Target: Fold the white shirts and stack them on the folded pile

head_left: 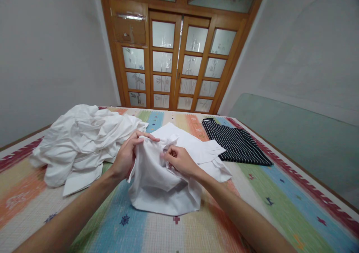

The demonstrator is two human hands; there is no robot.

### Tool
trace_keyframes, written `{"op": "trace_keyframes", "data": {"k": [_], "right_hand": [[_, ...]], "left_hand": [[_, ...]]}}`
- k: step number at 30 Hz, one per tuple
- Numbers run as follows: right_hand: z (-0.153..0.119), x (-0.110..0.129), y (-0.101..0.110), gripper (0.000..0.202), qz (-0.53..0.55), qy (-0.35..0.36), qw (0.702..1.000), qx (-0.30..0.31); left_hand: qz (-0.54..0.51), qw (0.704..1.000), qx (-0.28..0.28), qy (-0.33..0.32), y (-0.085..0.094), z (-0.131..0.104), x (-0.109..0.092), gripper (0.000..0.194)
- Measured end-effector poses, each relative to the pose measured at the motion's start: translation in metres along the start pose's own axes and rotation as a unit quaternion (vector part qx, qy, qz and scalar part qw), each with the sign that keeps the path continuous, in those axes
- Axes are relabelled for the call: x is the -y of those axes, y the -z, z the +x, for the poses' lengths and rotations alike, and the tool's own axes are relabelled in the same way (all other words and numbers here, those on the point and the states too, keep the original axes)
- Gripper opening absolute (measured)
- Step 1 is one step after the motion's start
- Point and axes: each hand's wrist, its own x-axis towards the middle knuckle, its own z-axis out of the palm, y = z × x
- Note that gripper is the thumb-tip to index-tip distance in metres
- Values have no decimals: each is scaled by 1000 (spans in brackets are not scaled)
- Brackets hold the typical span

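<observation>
A white shirt lies in front of me, its near part lifted and bunched by both hands. One cuffed sleeve stretches out to the right. My left hand is closed on the shirt's upper left edge, fingers over the top and thumb behind the cloth. Curled at the middle of the raised fabric, my right hand pinches the shirt near its collar or placket; folds hide exactly which part.
A heap of white clothes lies to the left. A folded black-and-white striped garment is at the back right. Everything rests on a bed with a colourful striped cover. Beyond the bed stand wooden doors with glass panes, between pale walls.
</observation>
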Motion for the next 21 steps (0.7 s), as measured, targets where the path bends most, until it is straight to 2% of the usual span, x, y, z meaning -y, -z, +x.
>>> {"op": "trace_keyframes", "data": {"k": [3, 6, 9, 13, 15, 17, 19, 21], "right_hand": [[-1, -2, -5, 18, -45, 35, 997, -50], [0, -1, -4, 11, -7, 48, 997, -56], [0, 1, -3, 10, 11, 56, 998, -18], [-2, -3, -9, 27, -76, 61, 993, 68], [-3, -6, -12, 29, -109, 67, 989, 78], [-3, -7, -13, 30, -133, 74, 987, 55], [-2, -5, -12, 29, -141, 79, 987, 20], [-2, -2, -10, 29, -133, 86, 987, 1]], "left_hand": [[-23, 998, 50, 32, -1, -4, -4, 18], [-41, 992, 111, 52, -2, -7, -3, 20], [-61, 984, 156, 57, -5, -10, -1, 20], [-50, 975, 207, 65, -10, -13, -3, 20], [-2, 965, 248, 85, -10, -13, -5, 19], [93, 952, 276, 97, -10, -12, -4, 22], [225, 939, 250, 76, -10, -10, -1, 28], [345, 922, 173, 26, -10, -8, 5, 30]]}}
